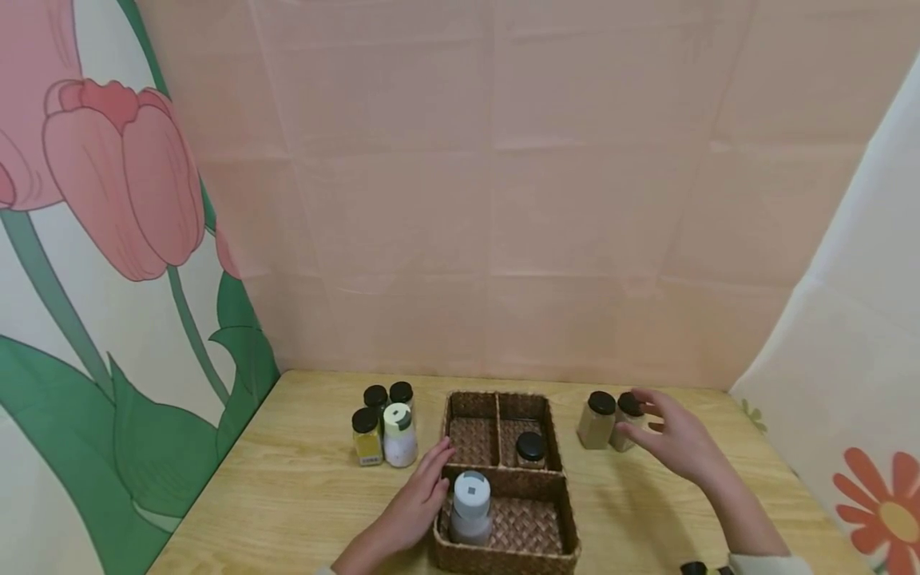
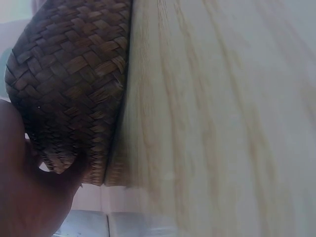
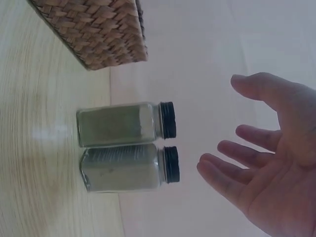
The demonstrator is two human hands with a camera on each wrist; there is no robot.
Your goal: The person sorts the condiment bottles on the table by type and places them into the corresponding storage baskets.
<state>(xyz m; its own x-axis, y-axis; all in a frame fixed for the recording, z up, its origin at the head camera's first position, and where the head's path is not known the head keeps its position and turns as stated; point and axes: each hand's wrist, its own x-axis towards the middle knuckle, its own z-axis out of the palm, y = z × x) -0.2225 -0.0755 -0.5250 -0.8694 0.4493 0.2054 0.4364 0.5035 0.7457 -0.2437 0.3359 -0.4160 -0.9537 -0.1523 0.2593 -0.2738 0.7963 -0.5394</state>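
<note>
My left hand (image 1: pixel 417 499) grips the left wall of a brown woven basket (image 1: pixel 503 470) with three compartments; the left wrist view shows digits on the wall's outer weave (image 2: pixel 74 74). My right hand (image 1: pixel 679 439) is beside two square glass spice jars with black lids, its fingers spread and nothing in it. In the right wrist view, the hand (image 3: pixel 276 163) is apart from the lids of the greenish jar (image 3: pixel 116 126) and the paler jar (image 3: pixel 123 170). Inside the basket, a grey-capped bottle (image 1: pixel 471 507) stands in the front compartment and a black-lidded jar (image 1: pixel 531 451) in the back right one.
Left of the basket stand several containers: a yellow jar (image 1: pixel 367 438) with a black lid, a white bottle with a pale yellow cap (image 1: pixel 399 435), and two more black-lidded jars behind. Another black lid (image 1: pixel 694 568) shows at the bottom edge by the right sleeve. Fabric walls border the wooden table (image 1: pixel 287 479).
</note>
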